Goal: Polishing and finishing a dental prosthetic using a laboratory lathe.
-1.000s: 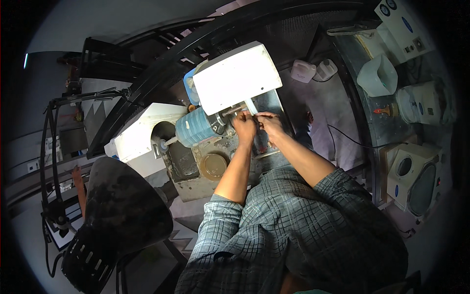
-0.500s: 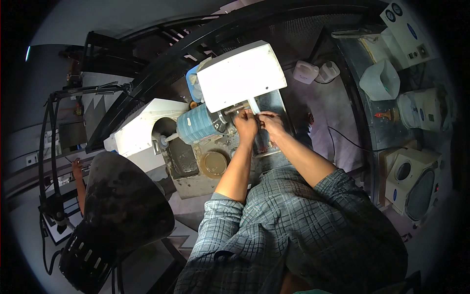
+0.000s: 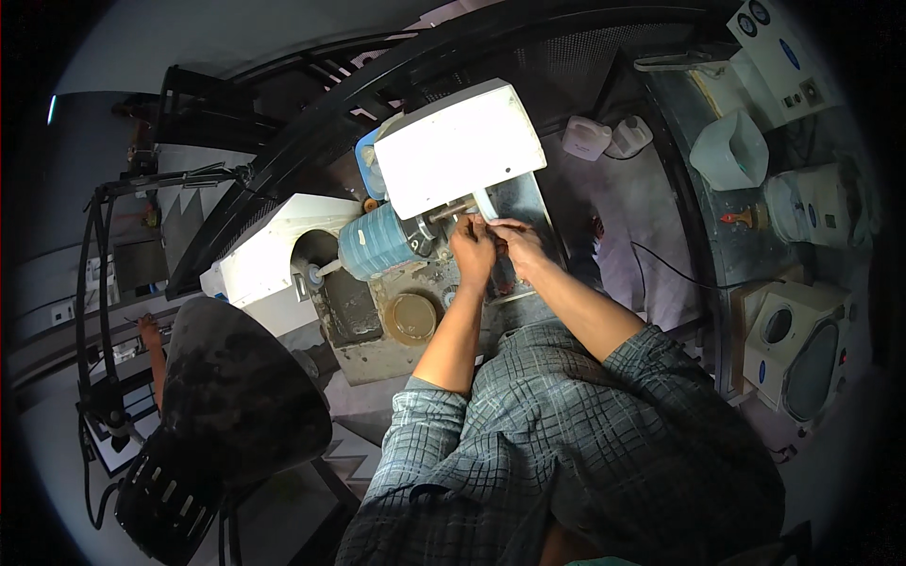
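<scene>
My left hand (image 3: 472, 250) and my right hand (image 3: 519, 241) meet below a white machine housing (image 3: 458, 141), fingers pinched together at a pale narrow wheel edge or strip (image 3: 486, 203). What they hold is too small and hidden to name. Just left of them are a metal shaft with fittings (image 3: 420, 236) and a blue cylindrical machine body (image 3: 373, 247). Below that sit a round tub of murky liquid (image 3: 411, 318) and a grimy trough (image 3: 351, 307).
A second white housing (image 3: 260, 259) stands left, near a black lamp (image 3: 250, 396). Jugs (image 3: 585, 137), a white container (image 3: 727, 151) and boxy machines (image 3: 788, 344) are at right. Another person's hand (image 3: 149, 332) shows at far left.
My hands stay at the same spot under the housing, with slight finger movement. The view shifted slightly right, then back. The other person's hand at far left moved a little.
</scene>
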`<action>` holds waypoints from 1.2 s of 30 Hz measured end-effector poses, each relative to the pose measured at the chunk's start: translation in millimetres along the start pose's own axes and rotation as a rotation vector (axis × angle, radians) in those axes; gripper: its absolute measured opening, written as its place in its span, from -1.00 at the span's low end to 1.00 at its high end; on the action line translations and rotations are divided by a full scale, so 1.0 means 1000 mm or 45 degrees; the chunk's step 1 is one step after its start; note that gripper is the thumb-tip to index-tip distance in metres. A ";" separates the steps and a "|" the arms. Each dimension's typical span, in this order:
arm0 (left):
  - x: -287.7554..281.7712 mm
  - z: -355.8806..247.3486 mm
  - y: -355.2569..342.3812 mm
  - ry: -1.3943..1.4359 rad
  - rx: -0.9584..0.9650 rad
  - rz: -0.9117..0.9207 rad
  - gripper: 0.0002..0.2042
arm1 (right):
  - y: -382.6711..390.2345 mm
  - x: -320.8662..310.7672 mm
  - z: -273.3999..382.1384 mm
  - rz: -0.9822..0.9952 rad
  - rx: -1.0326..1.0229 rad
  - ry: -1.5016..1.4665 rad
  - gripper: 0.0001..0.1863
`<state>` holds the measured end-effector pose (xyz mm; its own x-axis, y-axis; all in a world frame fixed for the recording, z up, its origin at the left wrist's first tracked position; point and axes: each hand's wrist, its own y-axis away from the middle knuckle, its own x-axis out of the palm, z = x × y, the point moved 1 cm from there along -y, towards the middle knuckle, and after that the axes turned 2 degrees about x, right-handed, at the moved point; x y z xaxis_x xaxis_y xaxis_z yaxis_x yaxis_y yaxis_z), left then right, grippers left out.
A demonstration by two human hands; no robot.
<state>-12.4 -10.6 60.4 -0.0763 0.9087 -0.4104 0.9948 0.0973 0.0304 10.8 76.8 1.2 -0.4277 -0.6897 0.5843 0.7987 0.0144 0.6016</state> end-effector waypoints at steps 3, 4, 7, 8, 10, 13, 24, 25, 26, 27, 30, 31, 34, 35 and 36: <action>-0.005 -0.001 0.002 -0.065 0.121 -0.033 -0.82 | 0.007 0.006 0.000 0.034 0.014 -0.068 -0.89; -0.006 0.001 0.000 -0.066 0.120 -0.039 -0.82 | 0.009 0.009 0.001 0.038 0.017 -0.066 -0.89; -0.006 0.003 -0.005 -0.174 0.110 -0.022 -0.83 | 0.008 0.011 0.002 -0.021 0.026 -0.060 -0.89; -0.004 0.001 -0.006 -0.228 0.134 -0.027 -0.83 | 0.006 0.008 0.000 -0.047 0.016 -0.070 -0.89; -0.002 0.000 -0.008 -0.284 0.156 -0.036 -0.84 | 0.004 0.006 0.000 -0.071 0.009 -0.077 -0.90; -0.001 0.001 -0.008 -0.275 0.116 -0.065 -0.84 | 0.001 0.005 -0.001 -0.085 0.023 -0.052 -0.90; -0.003 0.000 -0.009 -0.102 -0.079 -0.084 -0.83 | -0.006 0.004 -0.004 -0.052 0.039 0.027 -0.90; -0.002 -0.001 -0.009 -0.100 -0.078 -0.079 -0.83 | -0.007 0.001 -0.004 -0.056 0.036 0.025 -0.90; 0.000 -0.003 -0.009 -0.137 -0.046 -0.080 -0.82 | -0.008 -0.001 -0.004 -0.036 0.018 0.024 -0.90; 0.001 -0.005 -0.009 -0.174 -0.014 -0.081 -0.82 | -0.009 -0.003 -0.004 -0.014 0.001 0.023 -0.89; -0.001 -0.004 -0.008 -0.085 -0.116 -0.052 -0.82 | -0.007 0.000 -0.003 -0.041 0.015 0.059 -0.89; -0.002 -0.003 -0.007 -0.087 -0.117 -0.057 -0.82 | -0.005 0.003 -0.001 -0.036 0.019 0.060 -0.89; -0.002 -0.008 -0.005 -0.023 -0.052 -0.073 -0.83 | -0.001 0.004 0.003 -0.054 0.049 0.085 -0.90; 0.001 -0.013 -0.006 -0.072 -0.079 -0.055 -0.83 | -0.004 0.001 0.003 -0.066 0.024 0.077 -0.90; 0.003 -0.018 -0.007 -0.121 -0.105 -0.036 -0.84 | -0.006 -0.002 0.004 -0.080 -0.002 0.070 -0.90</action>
<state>-20.5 -0.7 75.7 -0.0937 0.8631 -0.4963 0.9831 0.1589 0.0908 5.3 80.7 -1.7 -0.4529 -0.7278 0.5149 0.7718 -0.0310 0.6351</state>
